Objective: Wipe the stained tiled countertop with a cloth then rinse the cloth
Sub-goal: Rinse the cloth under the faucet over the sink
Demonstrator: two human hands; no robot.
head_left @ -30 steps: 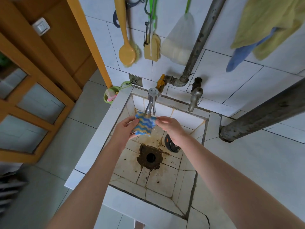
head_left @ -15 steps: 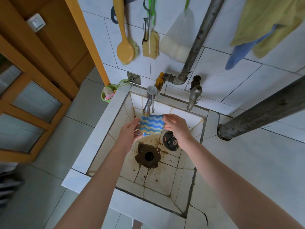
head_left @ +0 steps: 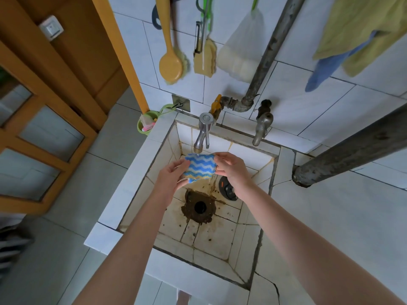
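Cloth (head_left: 200,168) is pinched at opposite edges by left hand (head_left: 170,178) and right hand (head_left: 231,170), stretched right under the tap (head_left: 202,135); open sink (head_left: 275,172) basin below the grip.

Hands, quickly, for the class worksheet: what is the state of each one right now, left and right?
Left hand: closed, holding the left edge of the cloth.
Right hand: closed, pinching the right edge of the cloth.

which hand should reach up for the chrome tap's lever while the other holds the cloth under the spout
Right hand, probably. It only pinches the right edge of the cloth, just below the chrome tap, while the left hand grips its left side more fully and could hold it alone.
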